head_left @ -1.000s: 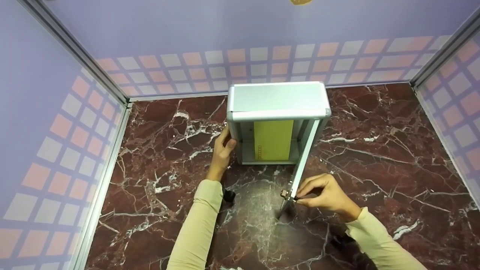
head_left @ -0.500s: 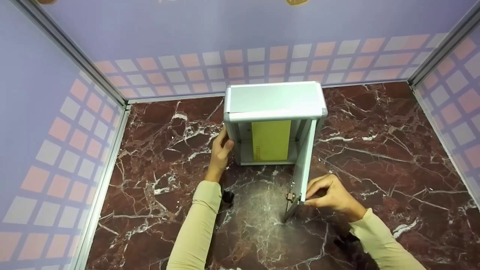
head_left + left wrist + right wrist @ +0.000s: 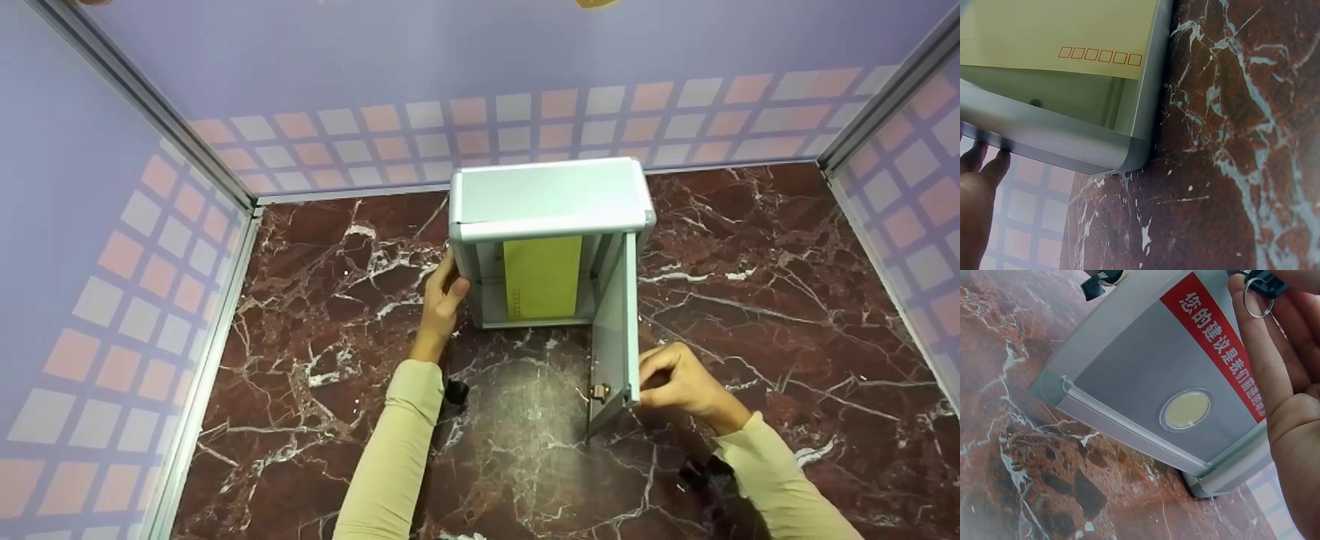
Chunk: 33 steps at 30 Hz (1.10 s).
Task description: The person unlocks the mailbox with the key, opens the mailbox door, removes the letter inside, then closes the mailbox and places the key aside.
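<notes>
A silver metal box (image 3: 551,196) stands upright with its front door (image 3: 616,337) swung out at the right side. Inside leans a yellow envelope (image 3: 541,277), its row of red squares low down. My left hand (image 3: 441,304) rests on the box's left side, fingers along the outer wall. My right hand (image 3: 686,382) is at the door's free edge; in the right wrist view its thumb and finger pinch a black-headed key (image 3: 1266,282) with a ring, at the lock. A brass-coloured latch (image 3: 599,392) sticks out from the door's inner face.
Dark red marbled surface (image 3: 337,450) lies under the box. Purple walls with pink and white squares (image 3: 555,124) rise behind and at both sides. The door's outer face bears a red strip (image 3: 1213,337) with white characters and an oval window (image 3: 1186,409).
The door has swung farther outward to the right, with my right hand moving along with it. My left hand has stayed at the box's left side.
</notes>
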Tool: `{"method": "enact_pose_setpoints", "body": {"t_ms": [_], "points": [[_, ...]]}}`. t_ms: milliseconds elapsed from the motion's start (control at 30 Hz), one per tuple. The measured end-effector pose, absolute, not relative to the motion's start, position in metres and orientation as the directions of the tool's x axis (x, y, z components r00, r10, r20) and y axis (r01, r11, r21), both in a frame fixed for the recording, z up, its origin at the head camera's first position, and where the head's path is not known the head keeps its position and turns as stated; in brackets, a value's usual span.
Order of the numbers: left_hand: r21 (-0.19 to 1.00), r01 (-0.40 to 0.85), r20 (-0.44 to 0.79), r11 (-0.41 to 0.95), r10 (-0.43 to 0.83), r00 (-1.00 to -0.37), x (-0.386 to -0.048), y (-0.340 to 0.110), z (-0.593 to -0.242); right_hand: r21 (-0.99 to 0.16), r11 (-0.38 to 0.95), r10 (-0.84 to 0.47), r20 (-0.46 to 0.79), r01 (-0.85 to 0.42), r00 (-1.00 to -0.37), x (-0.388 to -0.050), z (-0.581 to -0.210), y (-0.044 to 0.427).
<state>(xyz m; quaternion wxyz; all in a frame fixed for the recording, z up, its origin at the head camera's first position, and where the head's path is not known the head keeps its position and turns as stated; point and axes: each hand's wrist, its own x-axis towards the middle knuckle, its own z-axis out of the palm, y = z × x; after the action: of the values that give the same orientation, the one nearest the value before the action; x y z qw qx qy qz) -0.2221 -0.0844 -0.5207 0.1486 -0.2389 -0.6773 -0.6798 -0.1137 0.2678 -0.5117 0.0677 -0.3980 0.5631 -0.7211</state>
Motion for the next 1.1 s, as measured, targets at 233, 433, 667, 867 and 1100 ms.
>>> {"method": "enact_pose_setpoints", "body": {"t_ms": [233, 433, 667, 867, 1100], "points": [[0.829, 0.556, 0.558, -0.056, 0.132, -0.819, -0.225, -0.083, -0.522, -0.857, -0.384, -0.57, 0.513, -0.344, -0.641, -0.118, -0.512, 0.279], [0.828, 0.559, 0.56, -0.047, 0.143, -0.816, -0.225, -0.083, -0.517, -0.855, -0.446, -0.602, 0.506, -0.265, -0.618, -0.121, -0.511, 0.29], [0.834, 0.551, 0.55, -0.035, 0.142, -0.823, -0.207, -0.079, -0.487, -0.86, -0.469, -0.589, 0.474, -0.201, -0.654, -0.122, -0.518, 0.303], [0.829, 0.559, 0.556, -0.021, 0.137, -0.82, -0.204, -0.078, -0.484, -0.848, -0.507, -0.579, 0.465, -0.151, -0.67, -0.123, -0.527, 0.313], [0.839, 0.543, 0.543, -0.04, 0.138, -0.828, -0.204, -0.079, -0.484, -0.849, -0.522, -0.578, 0.425, -0.084, -0.696, -0.122, -0.536, 0.325]]}}
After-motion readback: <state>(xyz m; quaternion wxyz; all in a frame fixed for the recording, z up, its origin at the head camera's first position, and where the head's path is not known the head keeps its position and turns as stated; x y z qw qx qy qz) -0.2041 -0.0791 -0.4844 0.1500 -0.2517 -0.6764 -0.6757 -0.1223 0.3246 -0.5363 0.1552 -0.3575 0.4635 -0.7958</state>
